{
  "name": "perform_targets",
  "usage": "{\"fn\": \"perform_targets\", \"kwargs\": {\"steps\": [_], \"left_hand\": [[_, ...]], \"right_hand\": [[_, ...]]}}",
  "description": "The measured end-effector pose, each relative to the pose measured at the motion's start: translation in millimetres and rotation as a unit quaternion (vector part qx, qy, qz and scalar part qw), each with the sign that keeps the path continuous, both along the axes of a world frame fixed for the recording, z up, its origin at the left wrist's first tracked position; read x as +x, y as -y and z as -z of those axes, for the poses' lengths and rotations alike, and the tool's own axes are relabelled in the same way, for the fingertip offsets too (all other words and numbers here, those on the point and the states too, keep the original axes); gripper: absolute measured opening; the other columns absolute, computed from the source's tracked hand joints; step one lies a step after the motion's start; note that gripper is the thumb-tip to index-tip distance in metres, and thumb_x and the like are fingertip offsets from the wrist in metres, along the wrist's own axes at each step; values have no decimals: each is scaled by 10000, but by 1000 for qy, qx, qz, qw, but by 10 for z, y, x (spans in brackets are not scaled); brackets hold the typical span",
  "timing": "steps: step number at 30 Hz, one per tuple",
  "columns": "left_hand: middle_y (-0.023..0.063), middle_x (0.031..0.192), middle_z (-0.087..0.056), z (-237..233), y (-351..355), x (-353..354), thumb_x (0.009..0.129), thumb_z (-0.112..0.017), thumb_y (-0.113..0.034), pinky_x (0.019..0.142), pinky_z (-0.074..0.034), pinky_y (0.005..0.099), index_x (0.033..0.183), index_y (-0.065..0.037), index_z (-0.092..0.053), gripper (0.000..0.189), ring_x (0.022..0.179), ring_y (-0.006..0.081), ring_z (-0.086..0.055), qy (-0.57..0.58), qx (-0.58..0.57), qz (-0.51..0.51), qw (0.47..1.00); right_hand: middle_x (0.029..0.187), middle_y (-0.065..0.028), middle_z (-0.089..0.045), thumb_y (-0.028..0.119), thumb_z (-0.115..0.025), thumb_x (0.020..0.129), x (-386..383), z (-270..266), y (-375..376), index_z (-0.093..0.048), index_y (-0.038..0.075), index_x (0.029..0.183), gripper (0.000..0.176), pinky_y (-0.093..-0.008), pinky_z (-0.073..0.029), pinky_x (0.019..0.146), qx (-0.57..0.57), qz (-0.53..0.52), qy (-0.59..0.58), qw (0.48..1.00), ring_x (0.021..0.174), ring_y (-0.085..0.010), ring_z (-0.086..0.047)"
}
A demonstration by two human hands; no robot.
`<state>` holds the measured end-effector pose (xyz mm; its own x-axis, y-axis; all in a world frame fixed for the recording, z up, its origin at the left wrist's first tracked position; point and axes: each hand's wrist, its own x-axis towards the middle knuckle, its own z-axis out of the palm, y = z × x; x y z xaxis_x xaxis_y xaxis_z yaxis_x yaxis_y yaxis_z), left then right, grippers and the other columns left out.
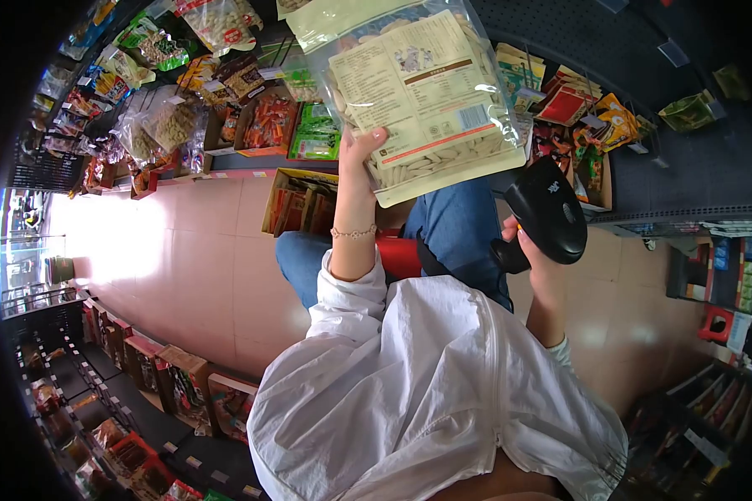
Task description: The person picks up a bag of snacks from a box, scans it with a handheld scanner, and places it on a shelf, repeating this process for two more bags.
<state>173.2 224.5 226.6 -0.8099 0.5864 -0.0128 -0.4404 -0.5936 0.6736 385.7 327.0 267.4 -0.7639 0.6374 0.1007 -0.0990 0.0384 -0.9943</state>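
My left hand [361,157] grips the lower left edge of a large clear-and-cream bag of sunflower-like seeds [418,88], its thumb over the front. The bag is held up before the shelf, with its printed label and a barcode [474,117] facing me. My right hand [528,244] is wrapped round the handle of a black handheld barcode scanner [550,209], just below and right of the bag. The scanner and the bag look apart or barely overlapping; the gap is hard to judge. Most of the right fingers are hidden behind the scanner.
Snack bags [154,42] hang on hooks on the shelf ahead, above boxes of red packets [269,121] and green packets [316,134]. A yellow-edged carton [301,200] stands by my knees. More stocked shelves [125,434] run behind at left; another rack [727,275] stands at right.
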Motion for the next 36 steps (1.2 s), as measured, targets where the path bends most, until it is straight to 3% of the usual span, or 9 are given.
{"fn": "perform_targets", "kwargs": {"steps": [5,7,14,22,24,27,28,32,36], "left_hand": [[125,1030,-535,35,-4,-18,672,-588,-124,785,-443,298,1128,23,-406,513,899,191,-546,2,-5,12,1000],[123,1032,-535,31,2,-16,674,-585,-121,787,-441,298,1125,23,-410,505,901,189,-544,7,-5,8,1000],[118,1033,-536,46,10,-44,674,-577,-105,799,-433,300,1134,18,-409,504,918,193,-537,-9,4,24,1000],[120,1006,-544,-65,36,-34,607,-611,-54,797,-421,291,1126,26,-416,560,896,184,-540,-35,-76,-14,996],[105,977,-547,-48,2,-37,596,-630,-55,788,-413,288,1107,27,-423,557,871,182,-534,-89,-65,-17,994],[101,968,-545,-14,-16,-56,567,-670,-12,785,-411,277,1078,22,-434,563,880,166,-525,-132,-99,8,986],[101,968,-545,1,-27,-58,567,-670,-12,785,-411,277,1078,22,-434,563,880,166,-525,-140,-92,7,986],[100,982,-542,-19,-76,-52,562,-684,-9,785,-413,271,1089,22,-426,587,891,159,-523,-164,-121,35,978],[104,989,-538,-17,-121,-40,557,-689,-10,792,-412,275,1092,28,-422,599,893,165,-524,-157,-123,39,979]], "right_hand": [[833,-63,-592,29,-562,760,19,47,-26,-538,11,1010,251,-240,-463,631,-54,-1,-12,998,675,-105,-556],[829,-80,-545,107,-505,776,18,50,-34,-503,-8,1011,261,-294,-445,684,-16,1,15,1000,719,-131,-524],[861,-81,-540,114,-512,780,35,57,-43,-491,-4,1020,268,-282,-439,698,-25,14,22,999,736,-122,-520],[888,-59,-582,-20,-569,720,121,270,-215,-524,5,1008,293,-284,-439,763,-48,-2,-21,999,823,-142,-550],[1000,-52,-540,-37,-581,681,90,165,-202,-475,22,1098,434,-272,-405,823,53,-4,13,998,904,-136,-520],[1111,-59,-473,-45,-587,641,-12,111,-241,-384,34,1200,601,-255,-375,855,53,-12,-22,998,975,-124,-474],[1172,-60,-414,-53,-587,615,10,138,-291,-310,44,1257,706,-248,-370,854,86,-20,38,995,1011,-115,-443],[1124,-63,-447,-48,-600,632,-6,212,-287,-321,36,1248,681,-255,-381,847,21,-16,11,1000,985,-119,-461],[1104,-62,-461,-46,-606,641,-4,228,-337,-312,34,1249,681,-254,-393,832,44,-17,14,999,969,-123,-475]]}}
